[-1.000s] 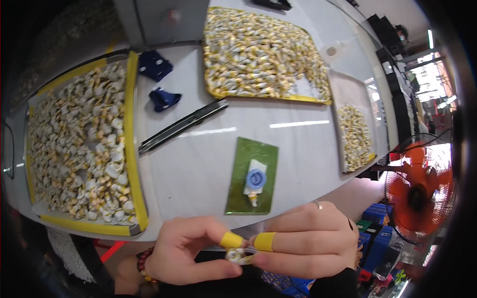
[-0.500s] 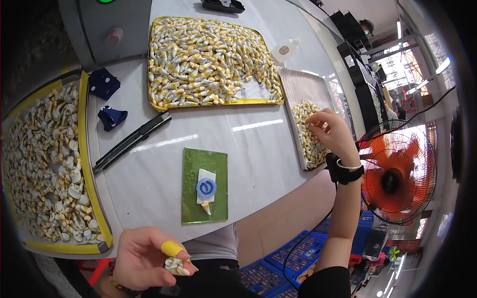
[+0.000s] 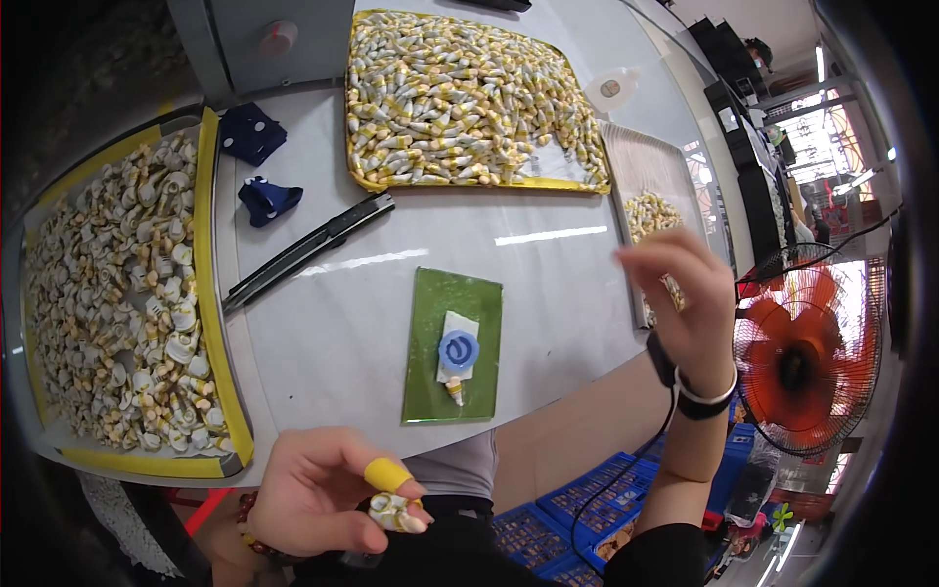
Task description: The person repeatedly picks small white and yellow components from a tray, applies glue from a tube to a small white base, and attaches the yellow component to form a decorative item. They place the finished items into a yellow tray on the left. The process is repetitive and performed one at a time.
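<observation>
Between thumb and fingers, my left hand [image 3: 328, 494] pinches a small white curled shell-like piece [image 3: 394, 513] with yellow and peach markings. A band of yellow tape wraps one finger of that hand. Smeared by motion, my right hand [image 3: 690, 293] hovers by the near end of a small beige tray [image 3: 626, 215] of little cone pieces [image 3: 653, 210]; whether its fingertips hold anything is not visible. On the table between the hands lies a green plate [image 3: 423, 342]. A blue round mould-like piece [image 3: 459, 349] sits on it over a white square, with one cone piece [image 3: 455, 391] just below.
At left stands a yellow-edged tray [image 3: 212, 323] full of curled pieces. A larger yellow-edged tray [image 3: 440, 185] of cone pieces lies at the back. Near them are a black-handled cutter [image 3: 313, 247], dark blue cloth bits [image 3: 252, 135] and a bottle [image 3: 611, 90]. An orange fan [image 3: 797, 352] stands at right.
My right hand has drawn back from the cone pieces in the small tray toward me. My left hand still pinches its piece. The whole view has shifted, moving the table up and right in the picture.
</observation>
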A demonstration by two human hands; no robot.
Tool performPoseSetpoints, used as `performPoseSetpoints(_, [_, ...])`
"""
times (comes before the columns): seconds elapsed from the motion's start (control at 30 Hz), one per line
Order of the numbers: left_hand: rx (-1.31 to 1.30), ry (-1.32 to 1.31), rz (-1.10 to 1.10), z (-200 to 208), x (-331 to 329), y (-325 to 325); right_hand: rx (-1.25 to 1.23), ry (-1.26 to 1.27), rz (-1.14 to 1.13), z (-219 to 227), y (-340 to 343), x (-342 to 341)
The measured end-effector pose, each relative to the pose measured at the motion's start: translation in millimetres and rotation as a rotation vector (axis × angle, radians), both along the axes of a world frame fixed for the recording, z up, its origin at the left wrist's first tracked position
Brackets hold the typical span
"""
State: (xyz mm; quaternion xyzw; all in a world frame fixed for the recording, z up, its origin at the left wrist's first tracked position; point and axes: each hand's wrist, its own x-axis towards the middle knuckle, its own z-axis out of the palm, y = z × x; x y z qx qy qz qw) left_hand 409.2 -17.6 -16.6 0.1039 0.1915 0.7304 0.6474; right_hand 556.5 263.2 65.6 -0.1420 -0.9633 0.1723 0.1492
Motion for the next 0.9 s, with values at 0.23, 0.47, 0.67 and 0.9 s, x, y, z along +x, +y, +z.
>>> performPoseSetpoints(0.23, [0.054, -0.003, 0.019, 3.4, 1.3, -1.4, -0.149, -0.046, 0.369, -28.2, -51.8, -27.4])
performPoseSetpoints(0.47, [0.041, 0.009, 0.062, 1.7, 0.9, -6.4, 0.074, -0.154, 0.456, -32.6, -57.2, -34.6])
performPoseSetpoints(0.67, [0.089, 0.142, 0.156, 2.9, 0.6, -3.0, 0.130, -0.207, 0.477, -27.1, -61.3, -38.3])
performPoseSetpoints(0.9, [-0.013, 0.463, 0.276, 12.1, 3.7, -2.4, 0.171, -0.180, 0.482, -27.4, -63.1, -39.6])
